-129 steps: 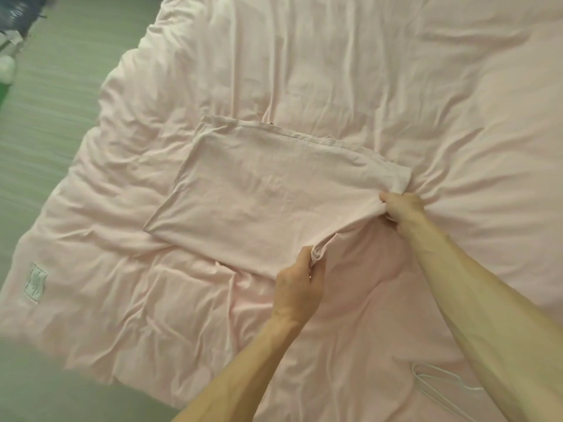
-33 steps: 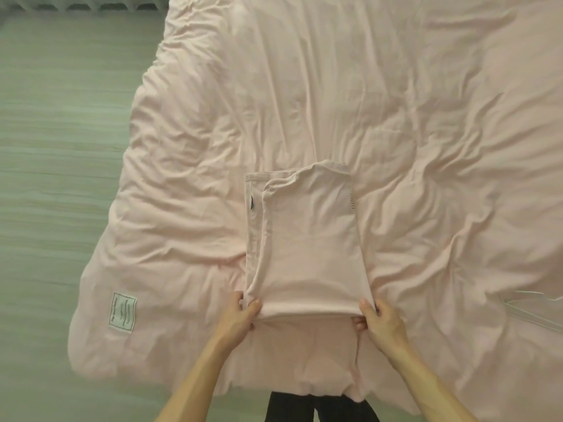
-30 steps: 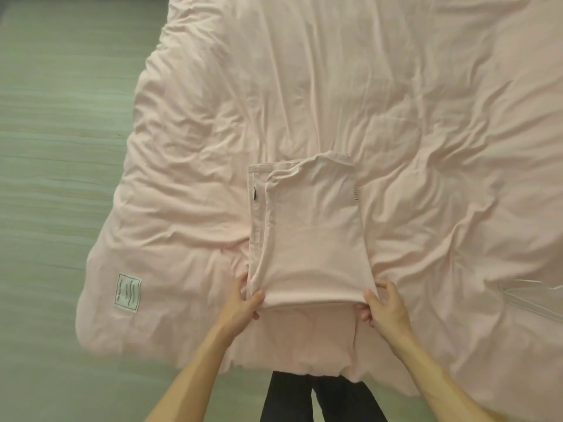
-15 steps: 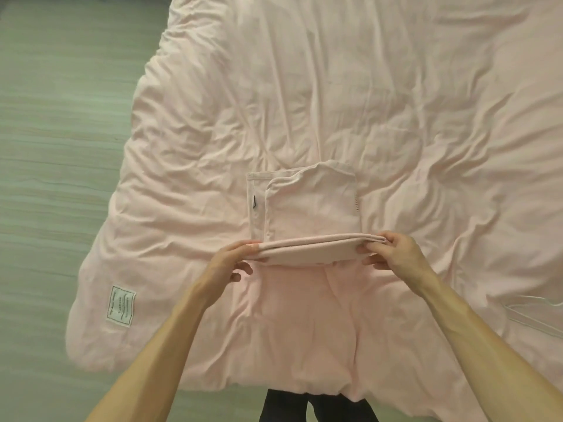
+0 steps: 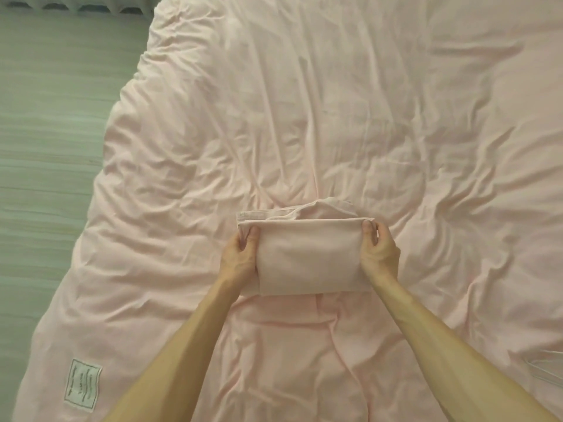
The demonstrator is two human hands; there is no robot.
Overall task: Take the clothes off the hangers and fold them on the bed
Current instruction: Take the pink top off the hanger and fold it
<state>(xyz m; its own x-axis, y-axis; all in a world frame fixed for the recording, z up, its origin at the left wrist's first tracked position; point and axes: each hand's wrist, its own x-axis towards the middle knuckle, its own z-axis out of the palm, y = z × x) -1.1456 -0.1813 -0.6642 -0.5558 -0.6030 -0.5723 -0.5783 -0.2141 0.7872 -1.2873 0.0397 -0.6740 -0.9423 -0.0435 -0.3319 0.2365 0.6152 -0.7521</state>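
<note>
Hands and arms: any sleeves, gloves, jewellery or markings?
No sleeves show: the left arm and right arm are bare to the frame's edge. The left hand and right hand wear no gloves, and no ring, watch, bracelet or marking shows.

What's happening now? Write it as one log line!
garment: folded, on bed | left hand: grips left end | right hand: grips right end

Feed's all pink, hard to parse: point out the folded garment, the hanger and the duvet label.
folded garment (image 5: 307,257): head view, middle of top layer.
hanger (image 5: 547,381): head view, arm at right edge.
duvet label (image 5: 83,386): head view, its centre.
</note>
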